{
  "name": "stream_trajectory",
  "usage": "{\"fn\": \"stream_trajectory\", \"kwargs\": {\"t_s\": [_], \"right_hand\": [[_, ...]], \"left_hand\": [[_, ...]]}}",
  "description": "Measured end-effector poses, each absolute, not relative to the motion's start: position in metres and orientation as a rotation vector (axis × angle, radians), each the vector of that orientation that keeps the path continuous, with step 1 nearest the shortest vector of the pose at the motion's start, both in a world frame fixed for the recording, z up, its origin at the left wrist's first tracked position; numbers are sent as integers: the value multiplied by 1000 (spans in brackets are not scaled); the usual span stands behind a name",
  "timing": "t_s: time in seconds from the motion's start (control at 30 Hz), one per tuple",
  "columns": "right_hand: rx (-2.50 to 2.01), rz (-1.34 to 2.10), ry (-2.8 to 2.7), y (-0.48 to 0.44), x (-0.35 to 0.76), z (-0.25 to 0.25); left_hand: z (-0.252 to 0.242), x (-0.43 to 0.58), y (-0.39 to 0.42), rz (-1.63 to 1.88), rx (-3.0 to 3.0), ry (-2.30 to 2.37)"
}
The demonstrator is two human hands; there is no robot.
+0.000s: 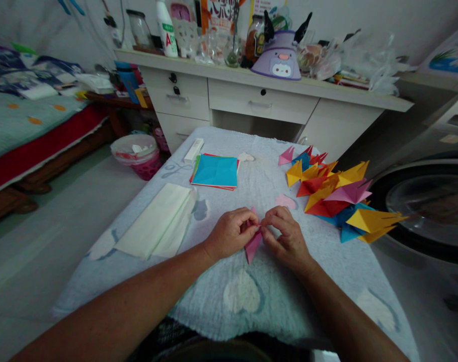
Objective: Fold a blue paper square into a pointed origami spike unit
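Pink paper (252, 250), folded to a narrow point, is located near the front centre of the table (206, 304). Left hand (232, 232) grips it from 9 o'clock; right hand (285, 235) grips it from 3 o'clock, fingertips of both pinched narrow. Positions relative to this paper: stacked squares (216, 171), blue uppermost, at 11 o'clock, with a white box (194, 150) just beside; folded white sheet (153, 218) between 9 and 10 o'clock, beside the left forearm; paper figures (327, 193), multicoloured, crowded at 2 o'clock beyond the right hand. Surface: pale blue cloth (285, 306), heart-patterned. Room: cluttered white desk (232, 75), 12 o'clock; pink bin (146, 168) and bed (28, 115), 10 o'clock; washing machine (446, 136), between 2 and 3 o'clock.
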State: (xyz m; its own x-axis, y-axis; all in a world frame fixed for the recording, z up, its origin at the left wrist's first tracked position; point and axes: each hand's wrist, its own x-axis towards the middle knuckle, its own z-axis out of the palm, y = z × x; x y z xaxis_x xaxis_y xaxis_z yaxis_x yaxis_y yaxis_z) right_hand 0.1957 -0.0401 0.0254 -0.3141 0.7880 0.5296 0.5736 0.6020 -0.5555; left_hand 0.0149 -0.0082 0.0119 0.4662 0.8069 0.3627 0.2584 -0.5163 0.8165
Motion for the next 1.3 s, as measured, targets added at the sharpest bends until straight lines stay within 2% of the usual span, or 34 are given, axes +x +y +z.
{"fn": "stream_trajectory", "kwargs": {"t_s": [0.47,0.77,1.13,1.3], "right_hand": [[-1075,393,-2027,-40,197,26],[-1075,398,-2044,-41,196,27],[-1128,697,-1790,-39,197,30],[-1119,722,-1731,-40,197,29]], "left_hand": [[13,13,-9,1105,2163,765],[15,13,-9,1015,2120,766],[10,18,-4,920,2085,902],[12,18,-5,929,2029,916]]}}
